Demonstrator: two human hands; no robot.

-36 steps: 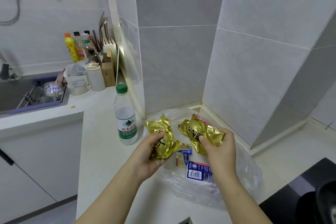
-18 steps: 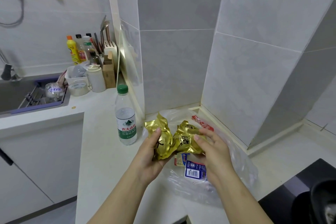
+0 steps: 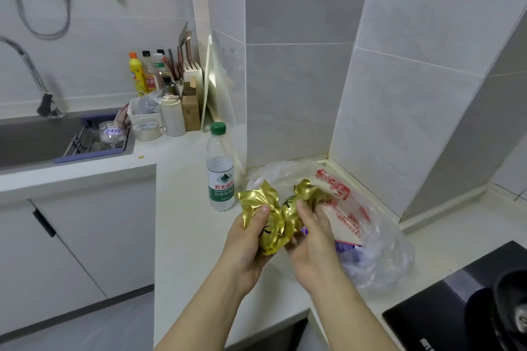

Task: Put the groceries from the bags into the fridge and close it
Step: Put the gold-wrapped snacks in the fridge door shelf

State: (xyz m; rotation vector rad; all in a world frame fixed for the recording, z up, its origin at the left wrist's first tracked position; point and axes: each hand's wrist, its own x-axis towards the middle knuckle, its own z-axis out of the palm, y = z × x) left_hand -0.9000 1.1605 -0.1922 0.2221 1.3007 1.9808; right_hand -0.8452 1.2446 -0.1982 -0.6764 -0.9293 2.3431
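left hand and right hand each gripped a slick gold packet at nine o'clock of the bag; either might slip loose.

head cam | single wide-angle view | looks forward and down | close over white tabletop corner | tiled wall just ahead

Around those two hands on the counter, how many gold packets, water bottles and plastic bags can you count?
Gold foil packets: 2
Water bottle: 1
Clear plastic bag: 1
Total: 4
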